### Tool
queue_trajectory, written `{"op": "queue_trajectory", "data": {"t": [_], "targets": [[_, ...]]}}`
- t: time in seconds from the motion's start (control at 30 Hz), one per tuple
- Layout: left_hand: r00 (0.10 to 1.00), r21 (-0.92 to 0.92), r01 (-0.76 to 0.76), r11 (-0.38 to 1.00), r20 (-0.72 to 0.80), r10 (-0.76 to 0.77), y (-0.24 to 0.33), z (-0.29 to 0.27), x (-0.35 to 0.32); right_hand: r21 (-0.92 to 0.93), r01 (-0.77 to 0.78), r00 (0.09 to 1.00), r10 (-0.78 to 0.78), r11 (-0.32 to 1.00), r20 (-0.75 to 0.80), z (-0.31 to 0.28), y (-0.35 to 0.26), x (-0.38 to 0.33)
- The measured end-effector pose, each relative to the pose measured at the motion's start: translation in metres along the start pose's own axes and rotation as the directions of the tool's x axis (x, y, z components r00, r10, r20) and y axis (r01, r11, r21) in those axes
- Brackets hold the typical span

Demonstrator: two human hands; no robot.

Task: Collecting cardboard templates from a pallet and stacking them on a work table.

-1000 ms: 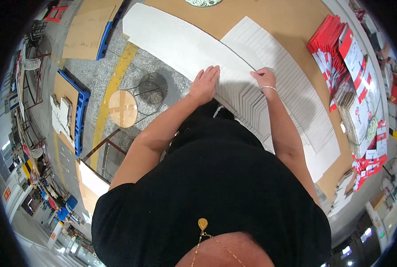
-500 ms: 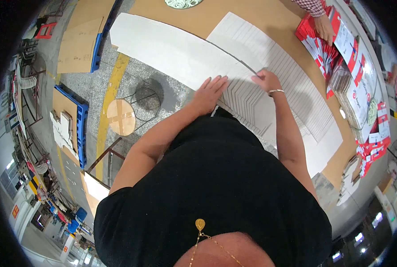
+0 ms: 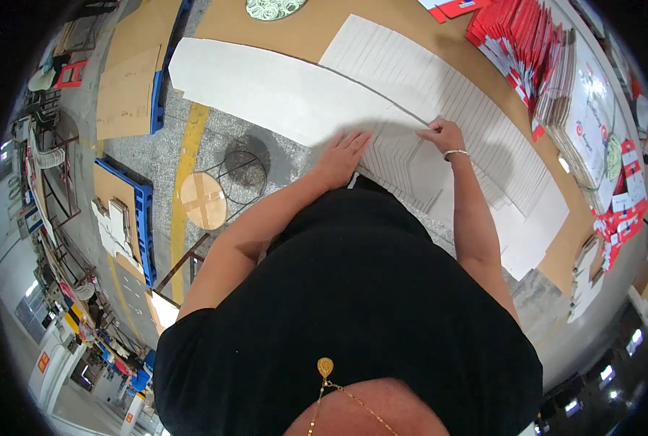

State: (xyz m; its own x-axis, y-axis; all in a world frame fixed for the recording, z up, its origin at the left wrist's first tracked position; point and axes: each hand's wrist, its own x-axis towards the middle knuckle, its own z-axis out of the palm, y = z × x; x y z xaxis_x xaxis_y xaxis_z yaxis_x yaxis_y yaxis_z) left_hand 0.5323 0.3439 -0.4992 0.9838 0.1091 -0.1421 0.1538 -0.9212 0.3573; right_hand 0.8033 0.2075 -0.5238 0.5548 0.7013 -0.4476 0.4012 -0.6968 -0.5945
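Note:
A long white cardboard sheet (image 3: 266, 87) lies slantwise across the table, its left end jutting past the near edge. Beneath and beside it, a fanned stack of white cardboard sheets (image 3: 382, 51) shows many overlapping edges. My left hand (image 3: 341, 160) rests flat on the near side of the long sheet, fingers stretched out. At the sheet's far edge, toward its right part, my right hand (image 3: 446, 136) is closed in a pinch; the fingertips appear to grip that edge. A bracelet circles the right wrist.
Brown cardboard (image 3: 229, 22) covers the table. Red-and-white folded cartons (image 3: 509, 43) and a stack of printed white cartons (image 3: 585, 109) stand at the right. A round stool (image 3: 203, 200) and blue pallets (image 3: 144, 225) with cardboard occupy the floor at left.
A co-worker's hand that was on the red-and-white cartons has left the view, and a carton now shows at the top edge. My hands stay nearly in place; the view has tilted slightly.

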Motion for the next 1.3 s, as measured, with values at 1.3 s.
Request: {"op": "queue_trajectory", "data": {"t": [1.3], "targets": [[0.972, 0.088, -0.234, 0.968, 0.052, 0.23, 0.028, 0.004, 0.026, -0.025, 0.005, 1.0, -0.004, 1.0, 0.024, -0.026, 0.041, -0.018]]}}
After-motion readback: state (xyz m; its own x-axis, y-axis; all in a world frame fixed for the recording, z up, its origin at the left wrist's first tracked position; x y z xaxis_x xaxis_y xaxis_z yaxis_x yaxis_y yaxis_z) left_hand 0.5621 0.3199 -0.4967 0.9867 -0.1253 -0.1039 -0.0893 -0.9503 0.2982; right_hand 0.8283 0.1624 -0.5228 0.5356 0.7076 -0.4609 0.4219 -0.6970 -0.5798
